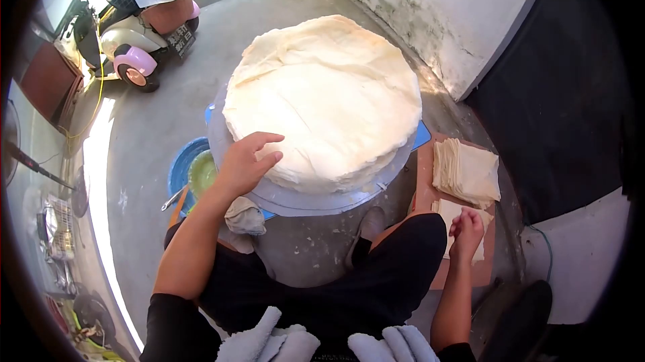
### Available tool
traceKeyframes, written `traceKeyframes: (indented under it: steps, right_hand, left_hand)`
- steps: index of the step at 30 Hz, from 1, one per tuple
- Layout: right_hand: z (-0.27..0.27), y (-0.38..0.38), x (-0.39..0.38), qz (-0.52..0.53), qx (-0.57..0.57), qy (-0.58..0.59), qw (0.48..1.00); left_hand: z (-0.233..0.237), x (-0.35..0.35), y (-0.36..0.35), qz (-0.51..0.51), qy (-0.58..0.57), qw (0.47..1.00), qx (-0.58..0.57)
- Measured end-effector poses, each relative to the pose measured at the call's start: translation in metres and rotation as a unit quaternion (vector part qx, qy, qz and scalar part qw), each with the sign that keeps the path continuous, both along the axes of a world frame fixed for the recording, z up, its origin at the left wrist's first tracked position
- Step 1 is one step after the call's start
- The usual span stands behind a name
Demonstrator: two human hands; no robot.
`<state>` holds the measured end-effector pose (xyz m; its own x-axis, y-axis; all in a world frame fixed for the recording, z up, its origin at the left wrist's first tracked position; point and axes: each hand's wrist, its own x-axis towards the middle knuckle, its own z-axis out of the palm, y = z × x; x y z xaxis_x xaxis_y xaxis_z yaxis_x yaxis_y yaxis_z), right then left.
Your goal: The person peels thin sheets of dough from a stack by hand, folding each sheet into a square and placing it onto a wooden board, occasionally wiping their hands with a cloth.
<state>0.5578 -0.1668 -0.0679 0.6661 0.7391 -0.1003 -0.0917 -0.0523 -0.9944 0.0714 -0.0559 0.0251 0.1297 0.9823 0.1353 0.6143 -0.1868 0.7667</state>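
A tall stack of thin, round, pale flatbread sheets (329, 103) lies on a round grey board (295, 205) in front of my knees. My left hand (250, 164) is at the stack's near left edge, thumb and forefinger apart, with nothing seen between them. To the right, my right hand (466, 231) has its fingers curled in, and no sheet shows in them. It overlaps a small pile of folded sheets (447, 213) in this view. Just beyond it lies a thicker pile of folded sheets (465, 172). Both piles rest on a reddish-brown board (426, 177).
A blue basin (176, 172) with a green bowl (201, 174) stands left of the stack. A crumpled cloth (245, 217) hangs near my left knee. A scooter (134, 53) is parked at the far left. A white wall (430, 19) and dark panel (557, 113) border the right.
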Motion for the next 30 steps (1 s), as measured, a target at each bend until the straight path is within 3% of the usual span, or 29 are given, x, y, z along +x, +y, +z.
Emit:
traceKeyframes:
  steps: [3, 7, 9, 14, 20, 23, 27, 30]
  right_hand:
    - [0.089, 0.079, -0.049, 0.141, 0.026, -0.074, 0.987]
    - [0.134, 0.192, -0.107, 0.321, 0.047, -0.234, 0.916]
    - [0.123, 0.264, -0.123, 0.344, 0.058, -0.383, 0.855]
    - [0.124, 0.372, -0.182, 0.315, 0.018, -0.579, 0.752]
    - [0.103, 0.456, -0.227, 0.293, -0.014, -0.658, 0.693]
    - [0.091, 0.483, -0.235, 0.256, -0.078, -0.643, 0.717]
    - [0.075, 0.504, -0.233, 0.201, -0.07, -0.625, 0.751]
    - [0.079, 0.511, -0.225, 0.281, -0.105, -0.575, 0.761]
  left_hand:
    - [0.01, 0.004, -0.006, -0.015, 0.01, 0.999, -0.032]
    - [0.007, 0.004, -0.012, -0.045, 0.025, 0.998, 0.028]
    - [0.001, 0.003, -0.015, -0.041, 0.041, 0.997, 0.044]
    - [-0.009, 0.001, -0.02, -0.075, 0.096, 0.987, 0.11]
    - [0.008, 0.001, -0.029, -0.166, 0.102, 0.976, 0.102]
    - [0.011, -0.003, -0.03, -0.185, 0.085, 0.974, 0.097]
    - [0.015, -0.007, -0.032, -0.176, 0.075, 0.975, 0.11]
    - [0.016, -0.007, -0.033, -0.172, 0.072, 0.975, 0.12]
